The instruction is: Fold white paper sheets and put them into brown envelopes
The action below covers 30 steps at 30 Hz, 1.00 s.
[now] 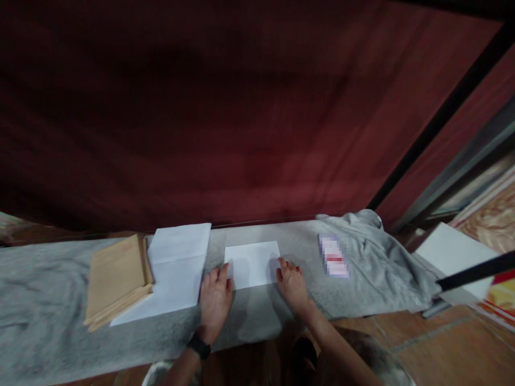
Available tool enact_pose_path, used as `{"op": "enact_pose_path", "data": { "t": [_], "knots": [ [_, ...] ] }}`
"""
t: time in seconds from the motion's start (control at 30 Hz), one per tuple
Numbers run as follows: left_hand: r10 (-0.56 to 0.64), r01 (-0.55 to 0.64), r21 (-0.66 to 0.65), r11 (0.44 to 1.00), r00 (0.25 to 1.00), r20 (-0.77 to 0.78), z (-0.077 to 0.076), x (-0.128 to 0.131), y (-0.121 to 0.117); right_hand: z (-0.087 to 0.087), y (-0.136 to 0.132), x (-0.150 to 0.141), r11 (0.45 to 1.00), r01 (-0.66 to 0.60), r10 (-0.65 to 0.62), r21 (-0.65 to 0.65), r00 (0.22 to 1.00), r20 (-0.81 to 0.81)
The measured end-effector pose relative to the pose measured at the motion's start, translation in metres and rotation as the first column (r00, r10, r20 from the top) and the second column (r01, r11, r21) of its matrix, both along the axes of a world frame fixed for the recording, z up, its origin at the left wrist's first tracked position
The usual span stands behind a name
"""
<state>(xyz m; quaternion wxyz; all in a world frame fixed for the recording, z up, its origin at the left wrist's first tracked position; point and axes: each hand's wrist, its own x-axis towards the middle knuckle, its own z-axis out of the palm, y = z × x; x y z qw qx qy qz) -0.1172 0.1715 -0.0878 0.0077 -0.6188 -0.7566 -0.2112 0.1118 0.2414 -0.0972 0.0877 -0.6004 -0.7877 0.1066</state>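
A white sheet of paper [254,264] lies flat on the grey cloth in front of me. It is about half as tall as the paper beside it; whether it is folded I cannot tell. My left hand [216,300], with a dark watch on the wrist, pinches its left edge between thumb and fingers. At the right edge, my right hand [292,284] holds the paper the same way, fingers bent. To the left lie larger white sheets [181,268] with a crease across the middle. A stack of brown envelopes [116,273] partly covers them.
Grey cloth [257,321] covers the long, narrow surface and bunches up at its right end. A blurred-out purple and pink item [333,257] lies to the right. Behind hangs a dark red curtain [249,134]. A black bar [438,118] slants at the right, above a tiled floor [454,343].
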Motion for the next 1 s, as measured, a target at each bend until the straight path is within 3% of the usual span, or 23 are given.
{"op": "enact_pose_path", "data": {
  "t": [0.17, 0.3, 0.47, 0.57, 0.73, 1.0],
  "knots": [
    [-0.270, 0.270, 0.034, 0.962, 0.963, 0.013, -0.018, 0.051, 0.029, 0.000, -0.001, -0.002, 1.000, 0.000, 0.000, 0.025, 1.000, -0.008],
    [-0.288, 0.288, -0.052, 0.956, 0.957, 0.010, -0.031, 0.071, 0.053, 0.003, -0.004, -0.003, 0.999, 0.001, -0.001, 0.044, 1.000, 0.003],
    [-0.257, 0.256, -0.029, 0.966, 0.965, -0.041, -0.036, 0.059, 0.067, 0.013, -0.003, -0.006, 0.998, 0.031, -0.032, 0.062, 0.999, 0.018],
    [-0.265, 0.266, 0.004, 0.964, 0.961, -0.078, -0.040, 0.053, 0.070, 0.013, 0.002, -0.017, 0.993, 0.000, 0.007, 0.120, 0.998, -0.060],
    [-0.297, 0.304, 0.010, 0.953, 0.936, -0.188, -0.051, 0.047, 0.071, -0.001, 0.010, -0.046, 0.956, -0.165, 0.216, 0.242, 0.955, -0.202],
    [-0.238, 0.254, 0.031, 0.967, 0.936, -0.260, -0.051, 0.028, 0.076, -0.022, 0.015, -0.055, 0.954, -0.129, 0.171, 0.270, 0.975, -0.141]
  ]
}}
